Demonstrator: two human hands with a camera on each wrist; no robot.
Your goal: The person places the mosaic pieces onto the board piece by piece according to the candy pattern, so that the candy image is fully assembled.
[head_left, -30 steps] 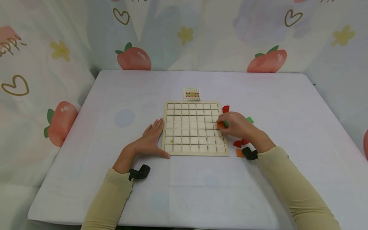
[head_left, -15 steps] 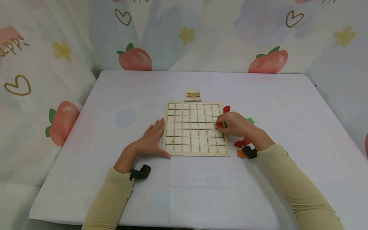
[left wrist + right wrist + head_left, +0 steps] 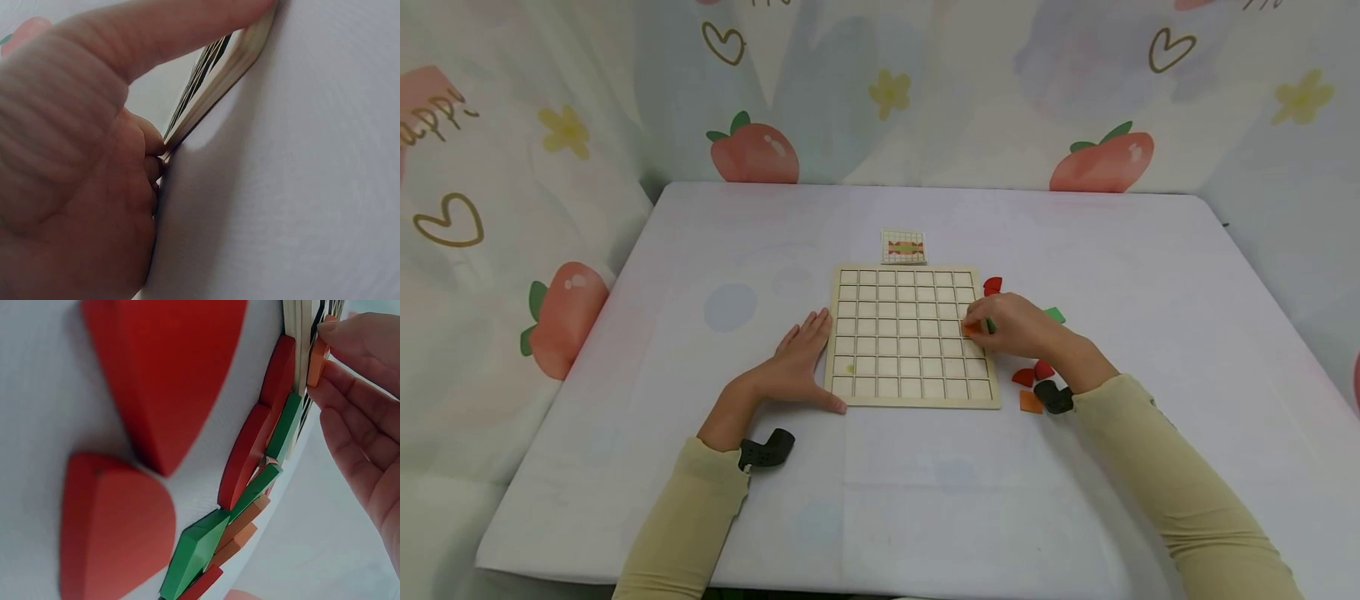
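Observation:
My left hand lies spread at the left side of a pale wooden grid board. Its fingertips meet the left edge, and the thumb reaches along the front corner. Over the board's right edge, my right hand pinches an orange tile between thumb and fingers. In the head view only a bit of that tile shows past the fingertips. The grid's visible squares hold no tiles. A small green piece shows beside the right hand's fingers, at the board's right edge.
Behind the board lies a small pattern card. Red quarter-round pieces, a green tile and an orange tile lie right of the board. Up close, red pieces and green ones crowd together.
My right hand has shifted slightly left over the board's edge with the orange tile, then stayed nearly still. The left hand holds its place at the board.

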